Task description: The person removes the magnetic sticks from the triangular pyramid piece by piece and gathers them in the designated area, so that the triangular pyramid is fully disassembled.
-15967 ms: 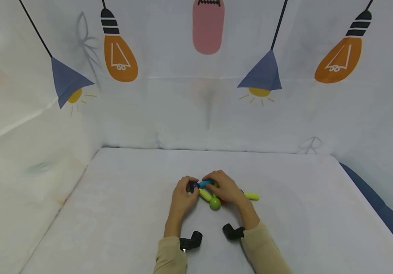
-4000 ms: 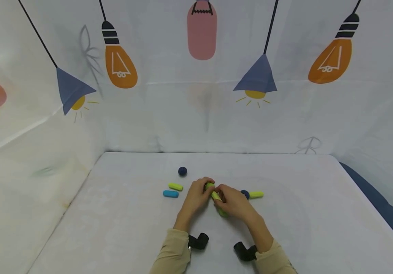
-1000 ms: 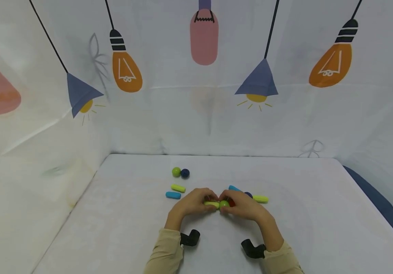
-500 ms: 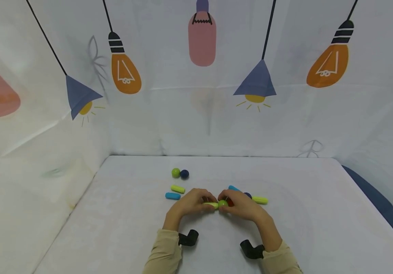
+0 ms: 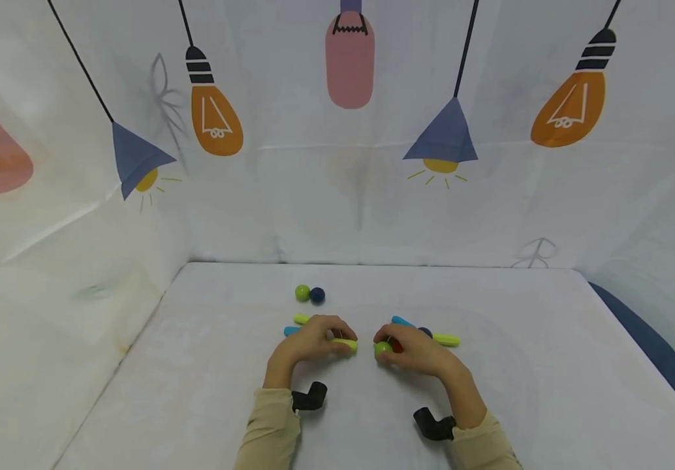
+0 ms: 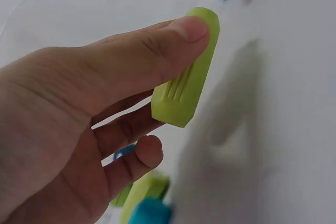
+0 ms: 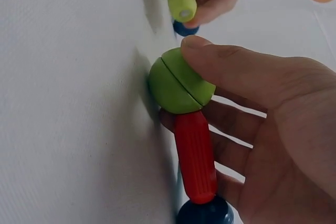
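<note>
My left hand [image 5: 316, 336] pinches a yellow-green toy building rod [image 6: 191, 85] between thumb and fingers, just above the table. A pale disc shows on the rod's end in the right wrist view. To the right, my right hand [image 5: 418, 352] holds a bright green ball [image 7: 173, 85] by thumb and fingers. That ball is joined to a red rod [image 7: 195, 156], whose other end meets a dark blue ball [image 7: 207, 213]. A gap separates the left hand's rod from the green ball. Beyond the right hand, a blue rod [image 5: 402, 321] and another yellow-green rod [image 5: 446, 340] show near the dark blue ball.
Behind the left hand lie a loose yellow-green rod [image 5: 301, 318] and a blue rod [image 5: 292, 331], both partly hidden by it. Farther back, a green ball [image 5: 302, 292] and a dark blue ball [image 5: 316, 296] sit side by side on the white table [image 5: 226, 365].
Sixteen seconds ago several rods and balls sat together between my hands; loose ones now lie at left. Since half a second ago, my left hand has drawn its rod leftward, away from the green ball.
</note>
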`<act>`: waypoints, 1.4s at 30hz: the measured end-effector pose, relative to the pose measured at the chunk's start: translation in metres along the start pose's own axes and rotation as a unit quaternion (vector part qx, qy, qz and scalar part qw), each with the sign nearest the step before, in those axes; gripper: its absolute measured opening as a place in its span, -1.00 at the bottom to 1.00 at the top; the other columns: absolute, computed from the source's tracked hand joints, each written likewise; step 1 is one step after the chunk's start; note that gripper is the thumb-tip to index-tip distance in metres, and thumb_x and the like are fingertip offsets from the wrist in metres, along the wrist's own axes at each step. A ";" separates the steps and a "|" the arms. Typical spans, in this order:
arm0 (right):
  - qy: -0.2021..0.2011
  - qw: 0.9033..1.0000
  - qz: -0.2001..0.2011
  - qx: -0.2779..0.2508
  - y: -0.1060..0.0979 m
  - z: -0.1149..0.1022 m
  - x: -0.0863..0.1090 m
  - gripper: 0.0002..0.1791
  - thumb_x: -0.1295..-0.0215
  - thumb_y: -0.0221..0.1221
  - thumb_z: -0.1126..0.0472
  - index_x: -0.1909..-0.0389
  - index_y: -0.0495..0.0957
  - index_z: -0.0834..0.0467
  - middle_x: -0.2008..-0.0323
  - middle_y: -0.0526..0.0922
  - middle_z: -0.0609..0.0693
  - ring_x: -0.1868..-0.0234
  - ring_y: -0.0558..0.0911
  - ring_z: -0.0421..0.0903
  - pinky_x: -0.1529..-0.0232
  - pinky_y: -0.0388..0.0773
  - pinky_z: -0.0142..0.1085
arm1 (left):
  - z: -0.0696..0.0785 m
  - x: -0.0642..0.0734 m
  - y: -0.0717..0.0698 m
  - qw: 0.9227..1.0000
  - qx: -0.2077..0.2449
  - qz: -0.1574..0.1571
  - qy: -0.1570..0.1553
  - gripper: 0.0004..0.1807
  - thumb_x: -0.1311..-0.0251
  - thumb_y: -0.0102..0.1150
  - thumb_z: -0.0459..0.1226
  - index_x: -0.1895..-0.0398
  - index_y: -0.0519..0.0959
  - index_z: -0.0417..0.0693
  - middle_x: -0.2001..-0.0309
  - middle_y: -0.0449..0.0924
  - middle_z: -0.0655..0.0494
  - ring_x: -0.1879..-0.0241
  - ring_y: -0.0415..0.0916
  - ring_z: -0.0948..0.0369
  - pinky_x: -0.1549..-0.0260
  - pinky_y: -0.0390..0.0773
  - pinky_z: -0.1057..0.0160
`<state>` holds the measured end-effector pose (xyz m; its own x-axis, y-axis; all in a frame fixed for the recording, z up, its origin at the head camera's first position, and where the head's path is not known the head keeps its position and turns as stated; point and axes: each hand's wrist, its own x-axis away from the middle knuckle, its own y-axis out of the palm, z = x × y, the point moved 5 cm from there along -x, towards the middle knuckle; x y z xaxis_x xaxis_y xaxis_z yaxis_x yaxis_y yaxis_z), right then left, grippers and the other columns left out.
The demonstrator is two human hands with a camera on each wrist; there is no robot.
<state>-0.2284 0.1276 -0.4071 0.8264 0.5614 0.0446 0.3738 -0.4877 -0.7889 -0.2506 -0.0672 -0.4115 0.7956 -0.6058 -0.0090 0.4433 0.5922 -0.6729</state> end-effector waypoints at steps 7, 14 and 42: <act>-0.007 1.000 -0.003 -0.021 -0.005 -0.002 0.003 -0.65 -0.19 0.26 0.09 0.02 0.54 0.09 0.18 0.55 -0.15 0.15 0.51 -0.18 0.14 0.47 -0.36 | -0.024 0.022 -0.032 0.998 -0.010 0.061 -0.030 -0.83 -0.04 0.35 -0.10 0.26 0.64 0.25 0.29 0.63 0.37 0.26 0.50 0.38 0.22 0.47 0.35; -0.002 0.998 0.017 -0.065 -0.020 0.002 0.010 -0.67 -0.21 0.25 0.12 0.03 0.52 0.14 0.06 0.62 -0.01 -0.01 0.59 -0.02 -0.01 0.52 -0.13 | -0.048 0.051 -0.058 0.991 -0.009 0.111 -0.074 -0.83 -0.04 0.34 -0.06 0.26 0.65 0.26 0.29 0.63 0.33 0.24 0.49 0.31 0.25 0.43 0.32; -0.024 0.997 0.046 0.061 -0.008 0.008 0.001 -0.89 -0.23 0.21 0.18 0.22 0.59 0.00 0.27 0.61 -0.19 0.26 0.45 -0.24 0.06 0.28 -0.11 | -0.058 0.051 -0.053 0.992 -0.023 0.105 -0.060 -0.82 -0.04 0.36 -0.19 0.26 0.68 0.05 0.25 0.50 0.00 0.31 0.34 0.17 0.31 0.33 0.33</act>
<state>-0.2341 0.1373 -0.4056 0.8332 0.5498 -0.0585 0.2401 -0.4551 -0.8574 -0.2571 -0.1606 -0.4186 0.9130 -0.4025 -0.0660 0.2457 0.6719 -0.6987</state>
